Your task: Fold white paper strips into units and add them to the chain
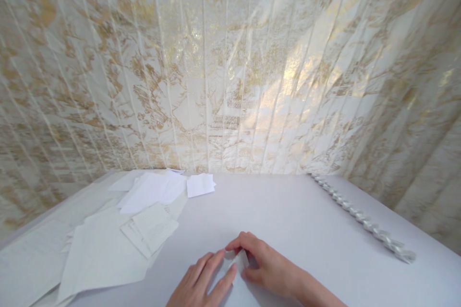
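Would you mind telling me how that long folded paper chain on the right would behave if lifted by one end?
The paper chain looks thin and jointed, so it would probably sag. Being paper, it is likely light and slides easily on the smooth table.

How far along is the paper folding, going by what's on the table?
Done: a long chain of folded paper links lies along the table's right side. In hand: the left hand and right hand press a small white paper piece. Left: loose paper sheets lie unfolded at left.
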{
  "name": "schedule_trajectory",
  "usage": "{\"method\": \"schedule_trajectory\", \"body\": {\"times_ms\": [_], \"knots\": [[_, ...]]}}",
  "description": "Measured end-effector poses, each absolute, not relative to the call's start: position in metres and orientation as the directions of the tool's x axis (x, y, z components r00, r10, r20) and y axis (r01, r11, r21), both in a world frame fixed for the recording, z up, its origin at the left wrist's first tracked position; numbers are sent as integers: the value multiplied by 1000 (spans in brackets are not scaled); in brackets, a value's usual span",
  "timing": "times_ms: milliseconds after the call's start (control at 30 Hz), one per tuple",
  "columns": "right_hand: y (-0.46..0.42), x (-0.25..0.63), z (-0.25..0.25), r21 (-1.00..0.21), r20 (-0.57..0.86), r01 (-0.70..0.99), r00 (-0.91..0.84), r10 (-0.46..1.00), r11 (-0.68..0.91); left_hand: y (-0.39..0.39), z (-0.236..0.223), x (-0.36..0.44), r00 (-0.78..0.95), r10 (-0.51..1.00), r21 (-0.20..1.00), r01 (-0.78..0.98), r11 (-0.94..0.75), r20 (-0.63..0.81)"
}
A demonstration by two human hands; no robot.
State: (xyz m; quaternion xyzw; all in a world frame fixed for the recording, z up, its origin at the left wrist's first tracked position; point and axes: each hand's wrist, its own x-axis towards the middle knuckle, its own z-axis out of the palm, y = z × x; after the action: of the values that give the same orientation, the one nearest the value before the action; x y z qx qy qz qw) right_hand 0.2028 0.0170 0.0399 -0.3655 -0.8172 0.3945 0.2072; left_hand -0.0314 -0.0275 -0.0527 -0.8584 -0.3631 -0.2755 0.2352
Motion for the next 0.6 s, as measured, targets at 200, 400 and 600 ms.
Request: {"method": "schedule_trajectory", "body": {"times_ms": [200,400,600], "knots": [[17,194,29,-699,230,378,-685,691,607,-25,-31,-33,577,450,-103,684,-722,682],[17,198,33,-519,323,361,-756,569,775,-20,-54,-34,643,430,-183,665,-724,634],[13,212,39,-544,240,395,-773,588,741,-26,-58,-22,514,386,-166,738,-654,766]]}}
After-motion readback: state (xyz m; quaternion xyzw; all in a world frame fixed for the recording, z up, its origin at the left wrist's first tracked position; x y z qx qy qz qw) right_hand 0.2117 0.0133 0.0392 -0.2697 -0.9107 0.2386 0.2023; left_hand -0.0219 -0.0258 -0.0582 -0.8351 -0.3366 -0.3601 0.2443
